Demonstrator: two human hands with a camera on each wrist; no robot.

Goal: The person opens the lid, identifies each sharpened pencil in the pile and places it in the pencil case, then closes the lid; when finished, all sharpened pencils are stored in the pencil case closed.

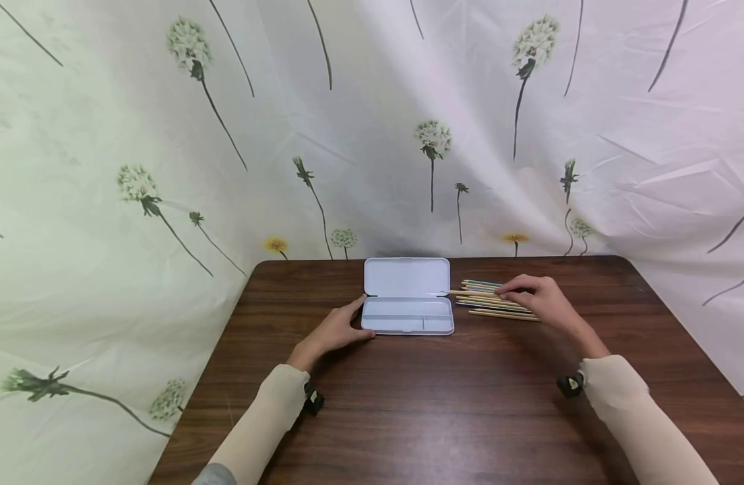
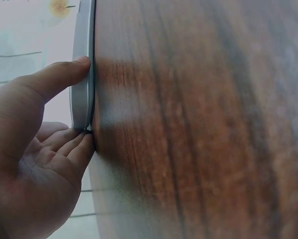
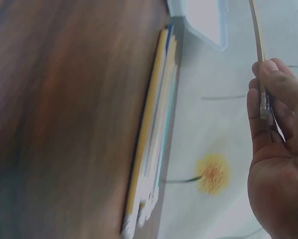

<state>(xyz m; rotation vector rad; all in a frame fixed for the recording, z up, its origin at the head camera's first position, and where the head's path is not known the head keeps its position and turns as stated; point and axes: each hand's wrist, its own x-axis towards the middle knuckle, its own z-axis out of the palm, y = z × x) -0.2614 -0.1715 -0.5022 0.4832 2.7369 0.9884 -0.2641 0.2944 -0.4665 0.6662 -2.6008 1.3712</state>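
Note:
A pale pencil case (image 1: 408, 333) lies open on the table, its lid (image 1: 406, 276) tipped back at the rear and its divided tray facing up. My left hand (image 1: 335, 328) holds the case's left end, thumb on the front wall (image 2: 80, 94) and fingers at the side. Over the pencils to the right, my right hand (image 1: 538, 298) pinches a pencil (image 3: 259, 45) near its eraser end, raised off the table. This pencil points left toward the case. Several more pencils (image 3: 149, 134) lie side by side beneath it, partly hidden by the hand in the head view.
The dark wooden table (image 1: 408, 411) reaches back to a white cloth (image 1: 372, 135) printed with dandelions, which hangs behind and at both sides. The loose pencils lie close to the case's right edge, near the table's back edge.

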